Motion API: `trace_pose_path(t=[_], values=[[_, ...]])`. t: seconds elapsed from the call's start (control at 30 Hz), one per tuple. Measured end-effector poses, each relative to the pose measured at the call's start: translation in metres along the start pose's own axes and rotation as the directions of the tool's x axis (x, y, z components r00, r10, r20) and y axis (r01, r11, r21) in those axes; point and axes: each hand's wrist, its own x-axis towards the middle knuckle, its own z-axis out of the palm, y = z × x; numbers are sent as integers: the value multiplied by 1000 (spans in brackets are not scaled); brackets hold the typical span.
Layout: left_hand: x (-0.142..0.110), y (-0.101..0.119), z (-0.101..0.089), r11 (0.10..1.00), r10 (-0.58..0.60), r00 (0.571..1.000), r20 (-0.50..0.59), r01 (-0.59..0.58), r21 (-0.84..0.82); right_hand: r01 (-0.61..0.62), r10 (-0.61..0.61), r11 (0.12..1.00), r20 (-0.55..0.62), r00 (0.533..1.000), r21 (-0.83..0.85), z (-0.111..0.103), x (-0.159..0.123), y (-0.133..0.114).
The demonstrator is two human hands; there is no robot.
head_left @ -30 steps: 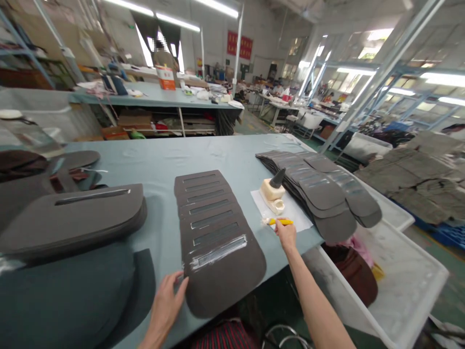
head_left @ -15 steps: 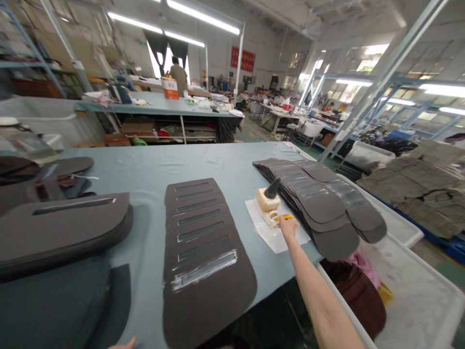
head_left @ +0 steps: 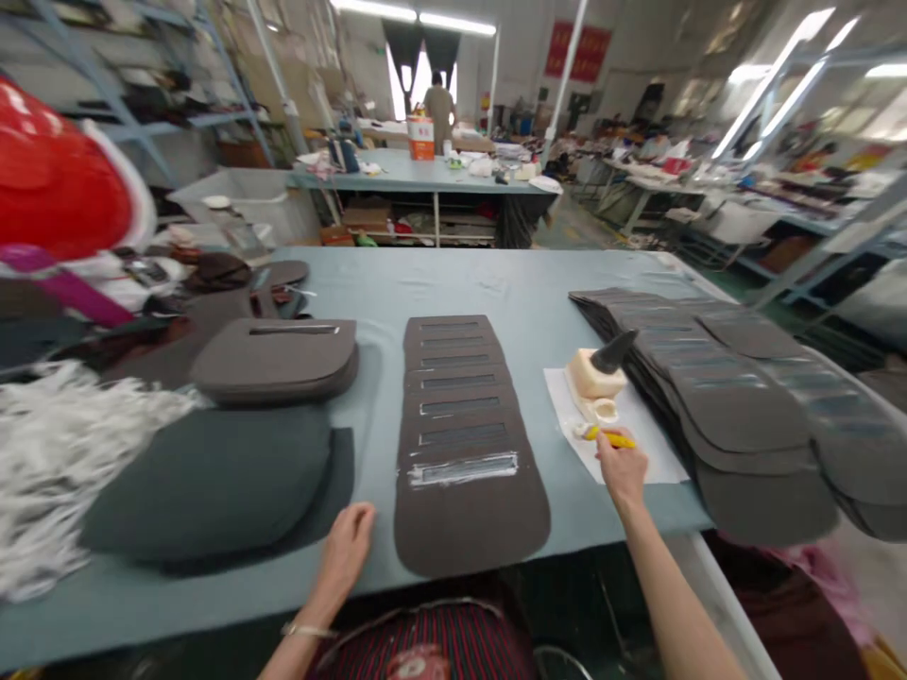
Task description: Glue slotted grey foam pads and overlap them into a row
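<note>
My right hand (head_left: 624, 469) grips a small yellow-handled brush (head_left: 618, 440), its tip coated in white paste. The brush is over a white sheet (head_left: 662, 461), just in front of a cream-coloured glue bottle (head_left: 593, 376) with a black cone-shaped top. My left hand (head_left: 349, 536) rests near the table's front edge with its fingers curled in and nothing visible in them. Between my hands lies an overlapping row of dark grey rounded panels (head_left: 471, 529) with slots. White paste surrounds the slot of the nearest one, with thinner traces around others.
More slotted panels (head_left: 751, 406) overlap on the right. At left are stacked grey panels (head_left: 283, 364), a dark green piece (head_left: 219, 482) and a heap of white strips (head_left: 63, 463). A red object (head_left: 63, 179) stands at upper left. A person (head_left: 439, 106) stands behind the far table (head_left: 397, 168).
My view has swung left and down, so my left hand now shows fully. The brush, still in my right hand, has come back from the glue bottle toward me.
</note>
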Motion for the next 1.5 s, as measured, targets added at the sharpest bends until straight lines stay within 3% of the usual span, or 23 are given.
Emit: trace_pose_path(t=[0.07, 0.17, 0.27, 0.37, 0.47, 0.63, 0.7, 0.77, 0.83, 0.97, 1.03, 1.13, 1.27, 1.33, 1.4, 1.5], values=[[4, 12, 7, 992, 124, 992, -25, -123, 40, 58, -73, 993, 147, 986, 103, 22, -35, -23], [11, 27, 15, 951, 282, 959, 7, -280, 132, 152, -246, 948, 338, 909, 281, 55, -96, -70], [17, 37, 18, 904, 367, 930, 36, -365, 221, 243, -401, 888, 401, 823, 390, 85, -152, -119], [21, 44, 15, 858, 421, 902, 99, -431, 281, 309, -481, 859, 438, 759, 409, 108, -184, -149], [24, 45, 8, 813, 461, 872, 168, -490, 315, 324, -444, 890, 444, 779, 322, 111, -179, -144], [25, 43, 0, 790, 470, 864, 182, -504, 350, 209, -187, 977, 273, 944, -53, 69, -121, -87], [26, 41, -2, 788, 468, 864, 186, -503, 355, 153, -119, 971, 183, 976, -184, 58, -107, -77], [30, 40, -4, 792, 466, 864, 190, -503, 347, 152, -126, 973, 150, 981, -176, 62, -111, -89], [35, 38, -7, 790, 483, 855, 187, -518, 328, 194, -186, 980, 176, 967, -32, 81, -131, -117], [47, 33, -10, 745, 553, 808, 205, -589, 314, 246, -333, 929, 334, 881, 277, 138, -182, -184], [50, 31, -10, 725, 563, 794, 231, -608, 324, 247, -358, 919, 386, 850, 308, 157, -191, -196], [50, 26, -10, 711, 569, 787, 240, -617, 336, 222, -285, 953, 365, 886, 206, 155, -172, -174], [48, 24, -10, 709, 582, 781, 227, -624, 330, 139, -121, 985, 169, 978, -101, 113, -116, -116], [49, 25, -10, 722, 574, 790, 216, -613, 320, 98, -83, 976, 84, 993, -195, 99, -98, -105], [54, 27, -10, 748, 556, 809, 191, -587, 310, 126, -116, 979, 72, 991, -159, 102, -99, -115], [65, 31, -7, 771, 547, 826, 138, -561, 303, 247, -259, 965, 188, 948, 83, 131, -131, -158]])
